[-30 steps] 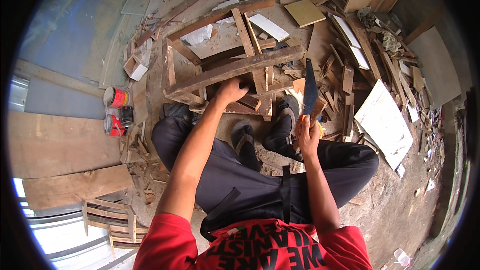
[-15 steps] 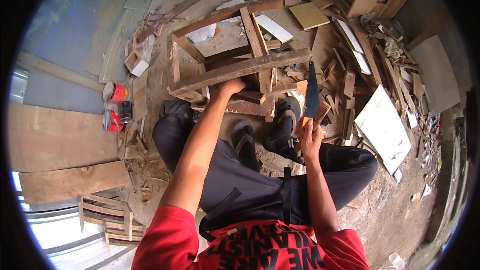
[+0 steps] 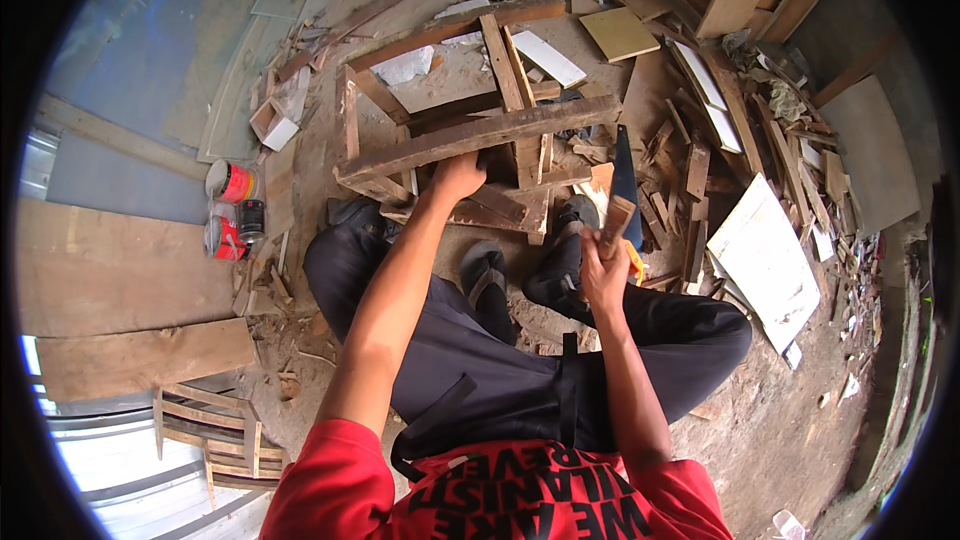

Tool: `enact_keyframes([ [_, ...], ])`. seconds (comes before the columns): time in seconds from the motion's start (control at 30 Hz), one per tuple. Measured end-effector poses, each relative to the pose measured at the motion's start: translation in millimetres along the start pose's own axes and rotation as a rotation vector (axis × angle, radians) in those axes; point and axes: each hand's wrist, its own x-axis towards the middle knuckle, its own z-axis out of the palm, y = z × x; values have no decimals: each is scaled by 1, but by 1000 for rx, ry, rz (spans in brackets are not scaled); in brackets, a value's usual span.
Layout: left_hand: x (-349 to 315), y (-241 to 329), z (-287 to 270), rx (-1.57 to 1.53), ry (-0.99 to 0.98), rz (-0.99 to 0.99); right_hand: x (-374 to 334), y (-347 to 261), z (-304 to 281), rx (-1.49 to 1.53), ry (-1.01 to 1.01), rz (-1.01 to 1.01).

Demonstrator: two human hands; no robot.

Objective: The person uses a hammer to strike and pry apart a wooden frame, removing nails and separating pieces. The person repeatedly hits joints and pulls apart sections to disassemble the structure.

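A wooden frame (image 3: 480, 138) of nailed, worn timber lies tilted on the ground in front of my feet. My left hand (image 3: 460, 176) is closed at the frame under its long near rail; the rail partly hides the fingers. Beside that hand sits a short dark wooden piece (image 3: 500, 202) inside the frame. My right hand (image 3: 605, 273) is wrapped round a short wooden block (image 3: 615, 224), which points up and away from me. Just behind it is a handsaw (image 3: 624, 180) with a dark blade and an orange handle (image 3: 635, 260), partly covered by the hand and block.
Wood offcuts (image 3: 695, 170) are heaped to the right, with a white board (image 3: 768, 265) leaning there. Paint cans (image 3: 232, 183) stand at the left near plywood sheets (image 3: 110, 270). A yellowish board (image 3: 618, 33) lies beyond the frame. My sandalled feet (image 3: 485, 275) are close to the frame.
The wooden block now stands up in my right hand, in front of the saw; before, the hand was at the saw's orange handle. My left hand has stayed at the frame.
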Motion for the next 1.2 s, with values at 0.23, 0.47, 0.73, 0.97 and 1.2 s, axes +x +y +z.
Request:
enact_keyframes([
  [0.23,-19,26,-21,-116,327,190,0,-24,49,-397,-199,-67],
  [0.47,-73,91,-60,-665,201,-186,4,13,33,-292,-111,-90],
  [0.73,-106,160,-184,-1570,-167,-258,-12,29,-2,-171,-147,12],
  [0.97,22,132,-233,-1142,259,-127,-11,21,-11,-542,-227,-190],
  [1.2,89,88,-178,-981,345,-61,-6,17,-28,-232,-360,188],
])
